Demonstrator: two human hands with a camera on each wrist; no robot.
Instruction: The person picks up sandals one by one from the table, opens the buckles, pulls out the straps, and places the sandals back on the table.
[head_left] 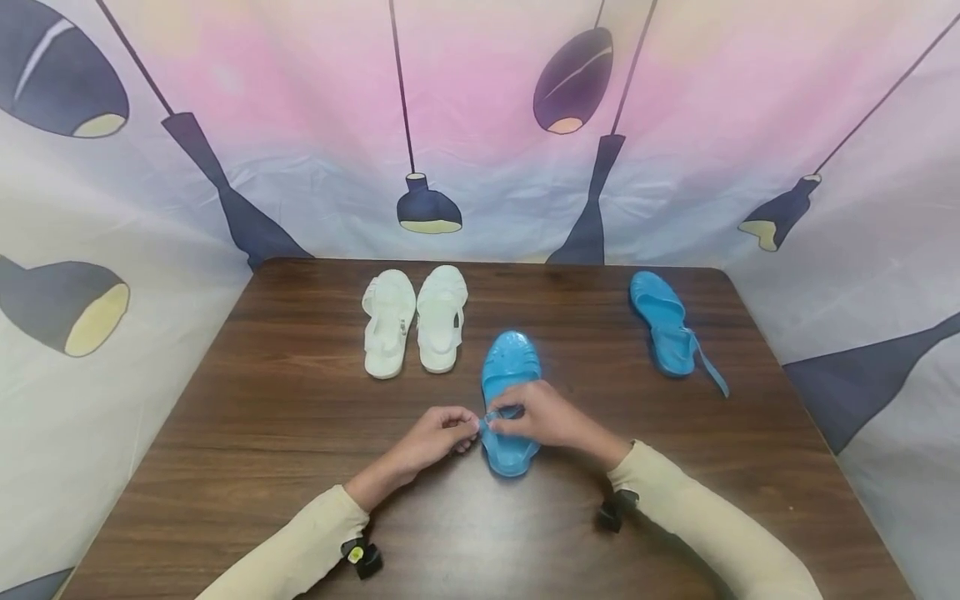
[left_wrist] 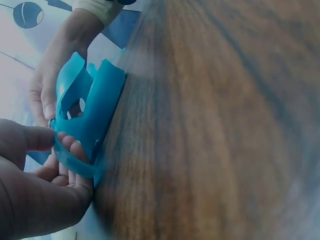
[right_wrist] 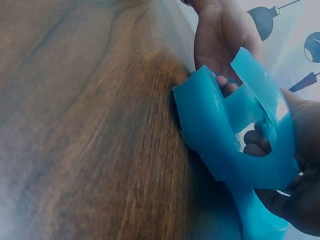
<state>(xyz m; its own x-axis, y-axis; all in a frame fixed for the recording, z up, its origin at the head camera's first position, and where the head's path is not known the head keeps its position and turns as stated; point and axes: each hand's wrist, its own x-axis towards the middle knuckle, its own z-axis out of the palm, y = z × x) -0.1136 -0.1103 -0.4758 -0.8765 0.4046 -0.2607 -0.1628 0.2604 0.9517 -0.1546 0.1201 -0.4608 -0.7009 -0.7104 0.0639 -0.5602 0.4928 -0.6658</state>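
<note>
A blue jelly sandal point(head_left: 512, 360) lies sole down at the middle of the table, its toe pointing away from me. My left hand point(head_left: 433, 437) is at its left side, pinching the thin ankle strap point(left_wrist: 75, 164) between thumb and fingers. From the right, my right hand point(head_left: 546, 417) reaches across the sandal and pinches the strap's buckle end beside the left fingertips. The two hands nearly meet there. In the right wrist view the heel part point(right_wrist: 207, 120) stands in front and partly hides the fingers of both hands.
A pair of white sandals point(head_left: 386, 329) stands side by side at the back left of the brown wooden table point(head_left: 300, 467). Another blue sandal point(head_left: 660, 312) lies at the back right, its strap point(head_left: 711, 367) hanging loose outward. Behind hangs a lamp-patterned cloth point(head_left: 315, 100).
</note>
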